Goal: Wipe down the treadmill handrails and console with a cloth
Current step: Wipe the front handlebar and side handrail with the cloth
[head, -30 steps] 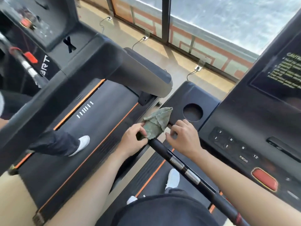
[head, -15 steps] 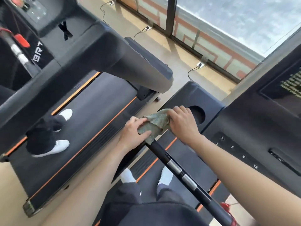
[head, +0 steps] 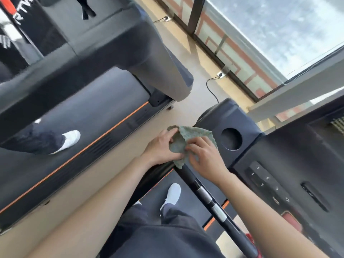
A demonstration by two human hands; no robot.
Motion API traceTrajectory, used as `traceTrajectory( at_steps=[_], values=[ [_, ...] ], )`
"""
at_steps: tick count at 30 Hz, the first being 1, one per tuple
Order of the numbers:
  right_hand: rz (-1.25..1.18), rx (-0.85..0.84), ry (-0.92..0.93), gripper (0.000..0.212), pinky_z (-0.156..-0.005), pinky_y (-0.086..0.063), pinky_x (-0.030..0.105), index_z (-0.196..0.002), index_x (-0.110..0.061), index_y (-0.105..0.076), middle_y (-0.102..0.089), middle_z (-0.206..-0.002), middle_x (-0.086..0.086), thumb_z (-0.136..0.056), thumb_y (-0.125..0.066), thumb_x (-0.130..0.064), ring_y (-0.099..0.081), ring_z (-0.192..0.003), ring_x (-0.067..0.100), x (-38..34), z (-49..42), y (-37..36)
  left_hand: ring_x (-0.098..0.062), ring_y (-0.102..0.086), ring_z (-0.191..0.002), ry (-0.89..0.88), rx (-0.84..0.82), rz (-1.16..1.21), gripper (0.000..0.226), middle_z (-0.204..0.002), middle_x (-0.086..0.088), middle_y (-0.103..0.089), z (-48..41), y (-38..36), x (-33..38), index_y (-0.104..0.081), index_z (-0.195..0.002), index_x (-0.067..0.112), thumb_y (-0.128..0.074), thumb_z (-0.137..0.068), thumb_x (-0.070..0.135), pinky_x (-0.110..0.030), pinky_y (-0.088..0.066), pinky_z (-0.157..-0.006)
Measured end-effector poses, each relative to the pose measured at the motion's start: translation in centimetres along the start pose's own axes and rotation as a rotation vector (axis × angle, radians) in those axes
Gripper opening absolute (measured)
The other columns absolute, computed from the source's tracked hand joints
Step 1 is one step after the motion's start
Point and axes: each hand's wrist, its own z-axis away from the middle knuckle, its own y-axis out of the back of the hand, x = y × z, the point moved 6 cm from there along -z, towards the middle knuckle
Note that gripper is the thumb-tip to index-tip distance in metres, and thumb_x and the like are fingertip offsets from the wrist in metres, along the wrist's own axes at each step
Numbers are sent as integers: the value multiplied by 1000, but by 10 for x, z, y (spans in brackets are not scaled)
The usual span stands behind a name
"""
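Biggest thing in view is the next treadmill (head: pixel 74 127) on the left, dark belt with an orange stripe along its edge, and someone else's white shoe (head: pixel 68 140) planted on it. Far right there's a big window (head: pixel 270 25) with tan floor (head: pixel 195 71) running beneath it and a black cable (head: pixel 212 86) plugged into a floor socket. The console (head: pixel 297 155) fills the right side, black, with a round cup hole (head: pixel 231 139) at its left corner and a block of number buttons (head: pixel 268 185) nearer to me. The black handrail (head: pixel 204 194) runs from the near right up to that corner, with a couple of silver bands on it. Both hands meet at its far end: the left hand (head: pixel 160 148) pinches the left edge of the cloth (head: pixel 186 135), while the right hand (head: pixel 206 157) has its fingers curled into the near right part. The cloth is greenish, bunched up, sitting right over the far tip of the rail just left of the cup hole; can't tell how tightly it's wrapped. My own white shoe (head: pixel 173 194) shows on the belt below, just left of the rail.
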Motion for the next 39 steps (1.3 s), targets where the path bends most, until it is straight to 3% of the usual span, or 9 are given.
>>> traceTrajectory(
  at_steps=[5,14,17,20,25,29,34,37,39],
  values=[
    [61,-49,-107,28,-89,-48,32,-113,-18,-69,-61,-114,-5,-87,-67,-12,-50,-106,26,24,-16,1,-8,-52,-99,20,89,90,89,-107,11,-44,9,-9,-11,-52,-143,31,-83,-63,56,-33,-49,-92],
    [-102,-3,-313,10,-75,-55,38,-89,-15,-74,-68,-87,-4,-88,-67,-8,-62,-78,12,54,-71,31,-15,-51,-105,-24,246,71,86,-102,12,-45,25,-10,-16,-62,-132,30,-60,-59,75,-34,-49,-87],
    [-199,-252,-293,25,-82,-54,31,-105,-18,-72,-67,-99,-5,-83,-78,-27,-62,-89,11,55,-81,27,-15,-50,-106,-9,248,66,84,-102,13,-46,28,-10,-14,-62,-133,30,-62,-61,73,-33,-48,-87],
    [3,-512,-53,52,-87,-43,29,-118,-28,-67,-54,-111,-7,-71,-86,-40,-46,-105,18,43,-72,11,-15,-51,-105,-5,262,57,79,-103,12,-49,32,-10,-15,-63,-132,31,-65,-64,70,-33,-49,-85],
    [-85,-339,-9,19,-85,-52,36,-100,-24,-81,-68,-105,-7,-81,-82,-27,-56,-100,18,53,-70,17,-16,-53,-106,-8,285,28,69,-107,10,-55,35,-10,-14,-64,-131,30,-79,-70,59,-29,-45,-83],
    [-310,-254,-291,8,-81,-54,29,-94,-16,-80,-74,-98,-4,-88,-76,-21,-65,-86,8,65,-79,32,-16,-54,-106,-4,301,36,67,-108,11,-56,37,-10,-14,-66,-128,29,-79,-69,58,-29,-45,-84],
    [-198,26,-598,15,-83,-56,42,-94,-17,-78,-72,-82,-7,-88,-64,-14,-65,-75,10,91,-92,43,-16,-56,-103,1,309,43,75,-108,10,-60,35,-10,-14,-69,-125,27,-62,-63,69,-28,-45,-89],
    [-125,182,-412,17,-80,-53,29,-100,-17,-75,-66,-88,-4,-89,-64,-11,-60,-78,10,56,-86,50,-18,-57,-97,-14,381,39,67,-106,9,-65,33,-8,-13,-73,-118,25,-63,-67,67,-34,-47,-91],
    [-117,-14,-125,18,-83,-49,23,-106,-16,-74,-67,-99,-4,-90,-66,-16,-60,-87,11,28,-79,32,-16,-58,-97,-2,388,102,61,-106,11,-66,31,-7,-11,-74,-116,27,-62,-71,67,-32,-47,-89]
  ],
)
